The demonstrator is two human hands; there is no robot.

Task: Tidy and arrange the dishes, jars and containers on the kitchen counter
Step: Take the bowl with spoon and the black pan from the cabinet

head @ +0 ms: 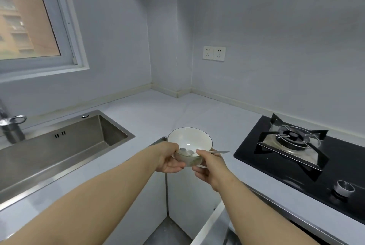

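Pale grey walls (256,17) meet in a corner at upper centre. A window (29,17) fills the upper left, and a double socket (214,53) sits right of centre. The light table (158,110) has a steel sink (59,150) at left and a black gas hob (296,146) at right.

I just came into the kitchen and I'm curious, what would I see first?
Right in the middle, the left hand and right hand hold up a white bowl with a thin dark rim, and a metal spoon pokes out to the right. A shiny steel sink sits on the left, and a black gas stove on the right.
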